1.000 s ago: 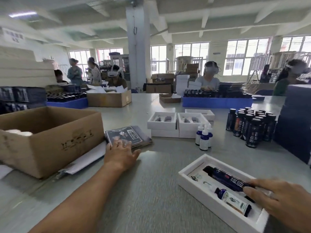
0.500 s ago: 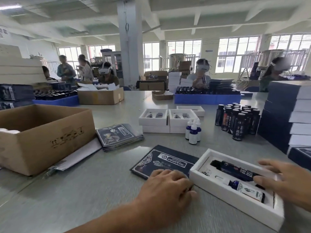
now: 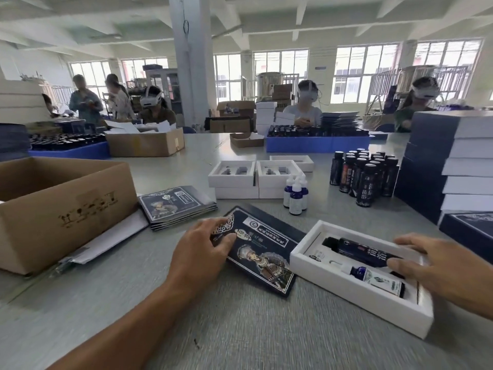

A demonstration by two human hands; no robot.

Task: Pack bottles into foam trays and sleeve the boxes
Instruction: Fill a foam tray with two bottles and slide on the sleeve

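Note:
A white foam tray [image 3: 304, 259] lies at the front right of the table. In it lie a tall dark bottle [image 3: 357, 249] and a small blue dropper bottle [image 3: 373, 279]. My right hand [image 3: 440, 268] rests over the tray's right end with fingers spread, the thumb touching the dark bottle. A flat dark blue printed sleeve [image 3: 266, 255] lies just left of the tray. My left hand [image 3: 202, 247] presses on the sleeve's near left corner. More flat sleeves [image 3: 173, 206] are piled behind it.
An open cardboard box [image 3: 66, 209] stands at the left. Empty foam trays [image 3: 232, 177], three dropper bottles [image 3: 294, 193] and several dark bottles [image 3: 365, 174] stand mid-table. Finished boxes [image 3: 453, 169] are stacked at the right. Other workers sit across the table.
My left hand took one sleeve from the pile and slid it rightward across the table until it lay beside the tray. My right hand stayed on the tray's right end.

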